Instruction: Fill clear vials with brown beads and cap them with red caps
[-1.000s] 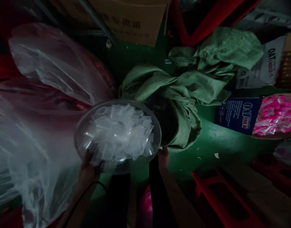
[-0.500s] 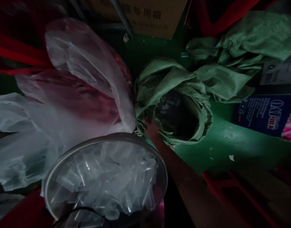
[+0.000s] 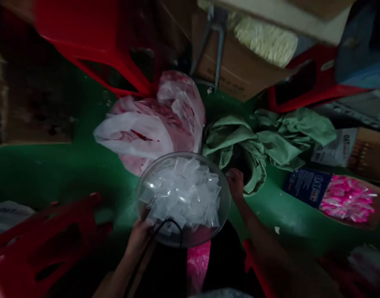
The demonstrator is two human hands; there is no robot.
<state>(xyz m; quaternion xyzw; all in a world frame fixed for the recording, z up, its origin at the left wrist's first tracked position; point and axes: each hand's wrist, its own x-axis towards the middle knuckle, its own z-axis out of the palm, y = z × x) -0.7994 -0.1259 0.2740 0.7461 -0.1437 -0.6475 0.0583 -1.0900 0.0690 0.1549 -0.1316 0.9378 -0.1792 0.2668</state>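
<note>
A round metal-rimmed basin (image 3: 229, 203) is heaped with clear plastic cup-like pieces (image 3: 183, 194). At its lower left edge is my left hand (image 3: 142, 231), closed on the basin, its fingertips partly hidden. My right hand (image 3: 236, 182) is beside the basin's right rim, in front of the mouth of a green woven sack (image 3: 258, 174). Its fingers are curled in, with a small pale spot at the tips; what they hold is too dark to name. A black cord (image 3: 171, 221) loops over the basin's near edge.
Left of the sack lies a translucent bag with red contents (image 3: 137, 136). Red stools (image 3: 81, 37) stand around. A blue carton (image 3: 307, 186) with pink wrapped pieces (image 3: 347, 198) is on the green floor at right. Brown cartons (image 3: 239, 74) stand behind, beside a metal leg (image 3: 219, 54).
The view has pulled back and shows more floor. My right hand has moved from the sack's left edge to beside the basin's right rim. My left hand has come into view at the basin.
</note>
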